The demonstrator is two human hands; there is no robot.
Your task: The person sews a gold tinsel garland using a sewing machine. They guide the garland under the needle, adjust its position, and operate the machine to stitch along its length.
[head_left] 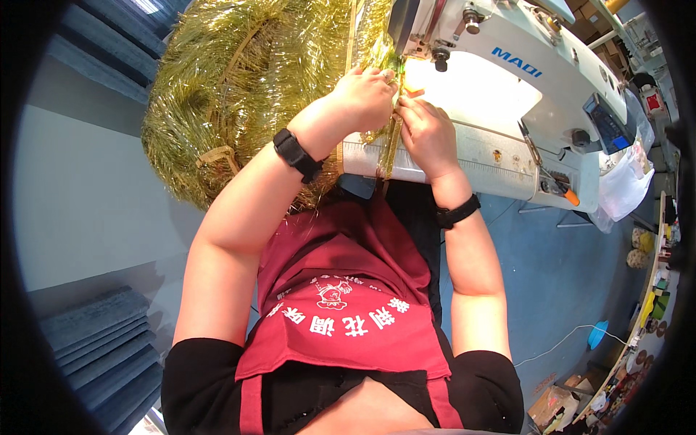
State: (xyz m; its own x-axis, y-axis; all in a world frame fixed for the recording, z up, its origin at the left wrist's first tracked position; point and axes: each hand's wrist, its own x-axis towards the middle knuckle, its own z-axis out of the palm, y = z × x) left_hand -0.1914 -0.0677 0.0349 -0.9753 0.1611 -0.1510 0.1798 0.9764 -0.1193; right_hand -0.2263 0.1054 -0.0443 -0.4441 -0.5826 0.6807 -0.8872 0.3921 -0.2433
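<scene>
A white sewing machine stands in front of me, its bed lit brightly under the arm. My left hand lies by the needle area, fingers bent over a strip of gold tinsel. Close beside it my right hand pinches a narrow gold ribbon that runs down over the bed's front edge. A big heap of gold tinsel garland fills the left side, partly behind my left forearm. The fingertips hide the exact spot where ribbon and tinsel meet.
Orange-handled tweezers or a similar tool lie at the bed's right end, near a small dark control panel. A clear plastic bag hangs there. Blue folded cloth is at lower left. Cluttered shelving lines the right.
</scene>
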